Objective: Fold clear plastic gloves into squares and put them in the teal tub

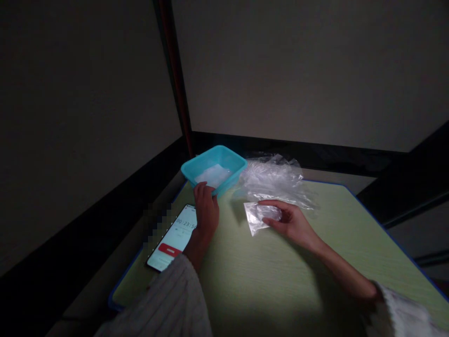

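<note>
My right hand (pixel 293 225) pinches a small clear plastic bag (pixel 253 219) between thumb and fingers, just above the table. A crinkled, rounded part of the bag shows between the fingers; whether anything is inside, I cannot tell. At the near rim of a turquoise plastic basket (pixel 229 150), the fingers of my left hand (pixel 207 208) are bent and close together. Their tips are partly hidden, so what they hold, if anything, does not show. White, flat pieces (pixel 215 174) lie inside the basket.
A pile of clear plastic bags (pixel 271 180) lies right of the basket, at the table's back. Under my left forearm is a phone (pixel 170 248) with a running timer on its screen. The pale green table (pixel 252 281) has a blue edge; walls stand behind and to the left.
</note>
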A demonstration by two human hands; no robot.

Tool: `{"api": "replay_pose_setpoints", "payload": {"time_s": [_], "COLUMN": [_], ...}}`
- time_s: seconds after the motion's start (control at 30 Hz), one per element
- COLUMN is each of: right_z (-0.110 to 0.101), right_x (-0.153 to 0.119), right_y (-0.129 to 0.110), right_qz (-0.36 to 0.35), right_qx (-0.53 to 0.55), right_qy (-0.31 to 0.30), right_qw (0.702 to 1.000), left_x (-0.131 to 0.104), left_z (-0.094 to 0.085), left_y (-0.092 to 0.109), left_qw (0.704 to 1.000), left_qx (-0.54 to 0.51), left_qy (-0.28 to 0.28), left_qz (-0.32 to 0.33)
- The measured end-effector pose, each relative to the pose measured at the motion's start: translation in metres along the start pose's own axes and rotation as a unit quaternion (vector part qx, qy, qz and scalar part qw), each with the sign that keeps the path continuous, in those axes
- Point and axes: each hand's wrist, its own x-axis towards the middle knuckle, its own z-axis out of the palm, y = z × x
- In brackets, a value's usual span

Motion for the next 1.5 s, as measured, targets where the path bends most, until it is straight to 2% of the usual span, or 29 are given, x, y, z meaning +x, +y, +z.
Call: {"api": "replay_pose_setpoints", "payload": {"time_s": [0.2,0.37,0.57,0.7,0.87,1.0,1.07,1.23,1.33,1.5], "right_z": [-0.009,-0.026,-0.052,-0.065,-0.076,-0.077,-0.076,-0.074,-0.073,-0.072], "right_x": [0.000,0.000,-0.004,-0.006,-0.007,-0.006,-0.005,-0.002,0.001,0.001], "right_y": [-0.011,-0.026,-0.042,-0.047,-0.049,-0.045,-0.041,-0.036,-0.034,-0.030], "right_qz": [-0.009,-0.025,-0.061,-0.064,-0.046,-0.054,-0.047,-0.002,0.021,-0.020], "right_qx": [0.008,0.009,0.041,0.003,-0.101,-0.218,-0.244,-0.288,-0.310,-0.388], "right_qy": [0.016,0.052,0.125,0.146,0.100,0.050,0.050,0.093,0.094,0.074], "right_qw": [1.000,0.998,0.989,0.987,0.989,0.973,0.967,0.953,0.946,0.918], "left_x": [0.002,0.001,-0.011,-0.023,-0.036,-0.040,-0.041,-0.043,-0.045,-0.047], "left_z": [-0.010,-0.017,-0.022,-0.025,-0.030,-0.033,-0.034,-0.039,-0.043,-0.045], "left_y": [0.013,0.031,0.056,0.070,0.083,0.090,0.092,0.097,0.099,0.100], "left_qw": [0.997,0.988,0.978,0.968,0.952,0.948,0.947,0.944,0.941,0.936], "left_qx": [-0.033,-0.065,-0.094,-0.139,-0.194,-0.209,-0.210,-0.220,-0.226,-0.236], "left_qy": [0.036,0.045,0.014,-0.018,-0.057,-0.077,-0.084,-0.095,-0.104,-0.123], "left_qz": [0.065,0.133,0.186,0.209,0.228,0.226,0.227,0.227,0.229,0.228]}}
